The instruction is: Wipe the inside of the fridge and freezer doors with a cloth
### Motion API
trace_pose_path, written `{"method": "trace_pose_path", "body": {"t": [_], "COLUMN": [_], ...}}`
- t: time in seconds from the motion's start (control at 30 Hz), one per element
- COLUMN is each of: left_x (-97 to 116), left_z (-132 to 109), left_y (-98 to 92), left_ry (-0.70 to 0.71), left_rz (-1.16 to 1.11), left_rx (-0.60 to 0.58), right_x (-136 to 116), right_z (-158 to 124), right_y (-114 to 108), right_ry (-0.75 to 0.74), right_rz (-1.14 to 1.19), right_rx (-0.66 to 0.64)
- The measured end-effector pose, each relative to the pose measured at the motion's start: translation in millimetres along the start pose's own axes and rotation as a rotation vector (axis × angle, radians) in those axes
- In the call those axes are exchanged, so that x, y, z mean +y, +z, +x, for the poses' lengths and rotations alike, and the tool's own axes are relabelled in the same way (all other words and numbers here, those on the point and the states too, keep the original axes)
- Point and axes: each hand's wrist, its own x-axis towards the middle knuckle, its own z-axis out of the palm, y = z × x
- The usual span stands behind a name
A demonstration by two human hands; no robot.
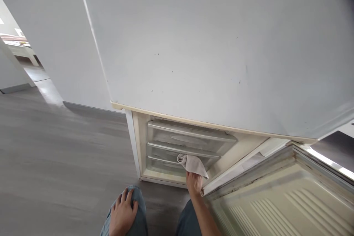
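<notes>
A light grey cloth (193, 165) is gripped in my right hand (194, 183), which reaches into the lower front of a small open freezer or fridge. Behind the cloth are clear drawers (188, 138) stacked inside the cabinet; the cloth hides part of the lowest one, and I cannot tell whether it touches it. My left hand (123, 212) rests flat on my left knee (141, 206), fingers apart and holding nothing.
The fridge door (276, 199) swings wide open on the right, its seal edge (250, 181) dirty. A pale top edge (215, 122) runs above the drawers, below a white wall (193, 44). Grey wood-look floor (69, 162) spreads to the left.
</notes>
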Motion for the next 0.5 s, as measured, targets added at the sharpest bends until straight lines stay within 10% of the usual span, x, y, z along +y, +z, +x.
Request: {"method": "trace_pose_path", "body": {"t": [0.27,0.4,0.5], "left_x": [15.1,73.3,137.4], "left_z": [-8.4,-33.1,-71.4], "left_y": [-9.0,-27.6,-75.6], "left_ry": [-0.038,0.121,0.354], "left_rz": [0.073,-0.166,-0.359], "left_rx": [0.014,-0.105,-0.225], "right_x": [-49.9,-28.6,-10.3], "right_z": [19.6,33.5,37.1], "right_y": [-27.8,-37.5,-37.9], "right_ry": [0.452,0.471,0.397], "right_rz": [0.418,0.473,0.356], "right_rx": [0.138,0.253,0.221]}}
